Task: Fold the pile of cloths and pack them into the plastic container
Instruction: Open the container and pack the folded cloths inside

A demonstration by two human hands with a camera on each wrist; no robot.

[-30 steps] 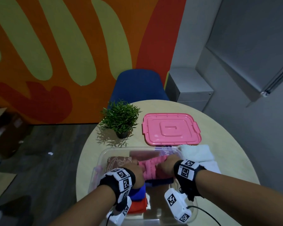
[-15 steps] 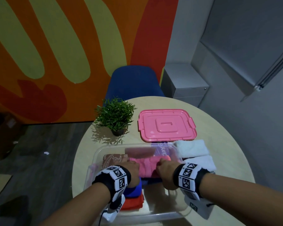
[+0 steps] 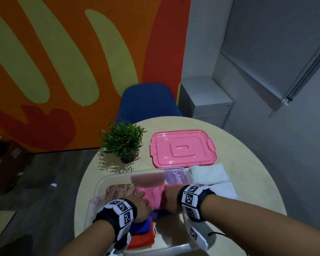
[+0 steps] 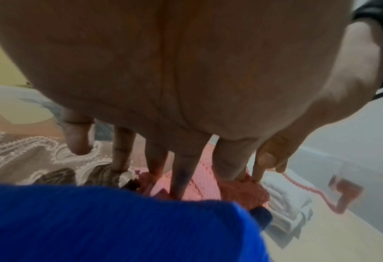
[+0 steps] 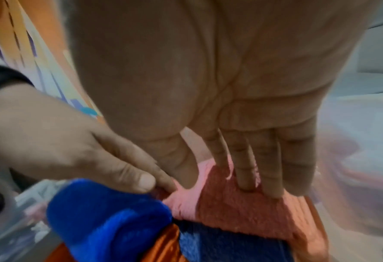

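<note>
A clear plastic container (image 3: 100,183) sits on the round table's near side. Inside it lie a brown paisley cloth (image 3: 118,191), a folded pink towel (image 3: 151,196), a blue cloth (image 3: 142,226) and an orange cloth (image 3: 144,239). Both hands are inside the container on the pink towel (image 5: 231,207). My left hand (image 3: 140,204) presses its straight fingers (image 4: 181,177) down on the towel's left part. My right hand (image 3: 171,198) presses its straight fingers (image 5: 244,170) on the right part. Two folded white cloths (image 3: 209,174) lie on the table just right of the container.
The pink lid (image 3: 182,147) lies flat on the table behind the container. A small potted plant (image 3: 123,141) stands at the back left. A blue chair (image 3: 148,102) is behind the table, and a grey cabinet (image 3: 205,102) stands by the wall.
Both hands stayed on the pink towel inside the container, shifting slightly as they pat it down. The head view has tilted a little.
</note>
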